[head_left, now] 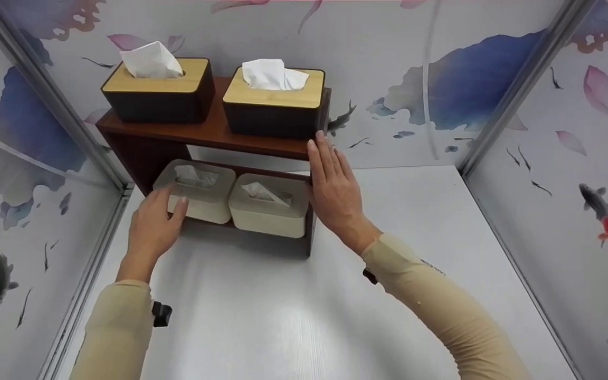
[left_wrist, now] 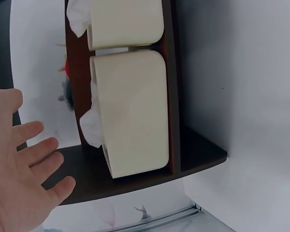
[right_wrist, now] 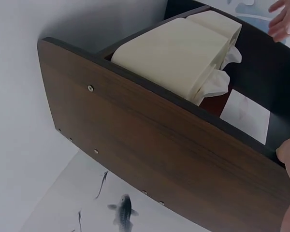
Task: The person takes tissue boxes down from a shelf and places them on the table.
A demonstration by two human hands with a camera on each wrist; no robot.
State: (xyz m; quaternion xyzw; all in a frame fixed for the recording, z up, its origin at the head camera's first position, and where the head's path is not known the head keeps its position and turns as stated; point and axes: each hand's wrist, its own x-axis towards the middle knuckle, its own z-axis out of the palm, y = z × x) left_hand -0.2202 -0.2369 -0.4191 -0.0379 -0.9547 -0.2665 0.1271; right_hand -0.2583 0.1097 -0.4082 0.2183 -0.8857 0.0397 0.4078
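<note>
A dark brown two-tier wooden shelf (head_left: 193, 132) stands on the white table. On its lower tier sit two cream tissue boxes, the left one (head_left: 206, 209) and the right one (head_left: 267, 220), side by side with tissue poking out. My left hand (head_left: 152, 224) is in front of the left cream box; the left wrist view shows its fingers (left_wrist: 47, 166) spread and apart from that box. With straight fingers my right hand (head_left: 338, 195) lies along the shelf's right side panel (right_wrist: 135, 130), near its top front. Neither hand holds anything.
Two black tissue boxes with wooden lids, one left (head_left: 156, 107) and one right (head_left: 272, 121), stand on the top tier. Printed panels (head_left: 388, 121) rise behind and at both sides, framed by metal rails (head_left: 515, 89). White tabletop (head_left: 262, 306) extends in front.
</note>
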